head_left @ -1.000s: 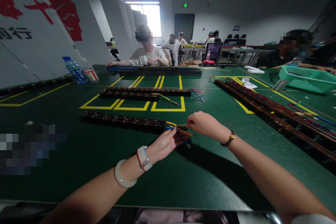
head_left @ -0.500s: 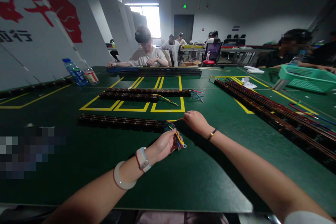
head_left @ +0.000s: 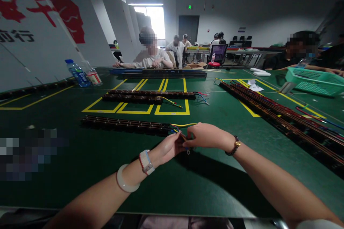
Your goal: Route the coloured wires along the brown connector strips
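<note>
A long dark strip [head_left: 126,125] lies across the green table [head_left: 172,182] in front of me, with coloured wires [head_left: 179,127] coming out of its right end. My left hand [head_left: 168,147], with a watch and a pale bangle on the wrist, is closed on those wires just below the strip's end. My right hand [head_left: 206,136], wearing a bead bracelet, meets it from the right and pinches the same wires. A yellow wire arcs above my right fingers.
Two more strips [head_left: 150,95] lie inside yellow floor-tape boxes further back. A long bundle of strips [head_left: 279,114] runs along the right. Two bottles [head_left: 83,73] stand at the left, a green basket [head_left: 314,80] at the far right. Other people sit across and to the right.
My right hand, which had reached out along the yellow wire, has come back to my left hand and now pinches the wires there. My left hand stays put.
</note>
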Action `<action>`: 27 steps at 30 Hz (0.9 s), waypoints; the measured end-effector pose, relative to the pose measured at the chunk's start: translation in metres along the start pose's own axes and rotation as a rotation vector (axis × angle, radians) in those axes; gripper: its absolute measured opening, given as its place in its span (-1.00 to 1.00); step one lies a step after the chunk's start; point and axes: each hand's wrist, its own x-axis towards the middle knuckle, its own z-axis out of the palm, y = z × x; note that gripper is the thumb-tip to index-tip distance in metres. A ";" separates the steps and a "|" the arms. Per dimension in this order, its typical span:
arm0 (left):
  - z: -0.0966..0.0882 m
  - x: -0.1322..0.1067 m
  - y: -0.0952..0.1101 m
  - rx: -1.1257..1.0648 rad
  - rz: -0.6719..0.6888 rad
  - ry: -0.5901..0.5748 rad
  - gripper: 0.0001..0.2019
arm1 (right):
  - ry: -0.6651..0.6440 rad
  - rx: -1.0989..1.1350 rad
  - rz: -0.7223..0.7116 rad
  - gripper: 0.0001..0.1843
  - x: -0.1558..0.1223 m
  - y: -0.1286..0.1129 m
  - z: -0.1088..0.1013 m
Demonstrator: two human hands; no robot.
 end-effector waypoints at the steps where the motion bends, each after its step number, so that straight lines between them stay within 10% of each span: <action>1: -0.001 0.001 0.000 0.000 0.001 -0.001 -0.83 | -0.030 -0.003 -0.015 -0.70 -0.001 -0.002 0.002; 5: -0.004 0.000 0.000 -0.023 -0.013 -0.038 -0.80 | -0.066 0.047 -0.002 -0.82 0.000 0.001 0.002; 15: -0.001 -0.003 -0.001 0.070 -0.010 -0.026 -0.84 | 0.410 0.549 -0.079 -0.83 0.038 0.005 -0.014; 20: -0.006 0.000 -0.004 0.041 0.023 -0.075 -0.87 | 0.568 0.314 -0.313 -0.80 0.090 -0.032 0.003; 27: -0.010 0.008 -0.009 0.080 0.054 -0.158 -0.73 | 0.388 -0.043 -0.417 -0.78 0.134 -0.057 0.034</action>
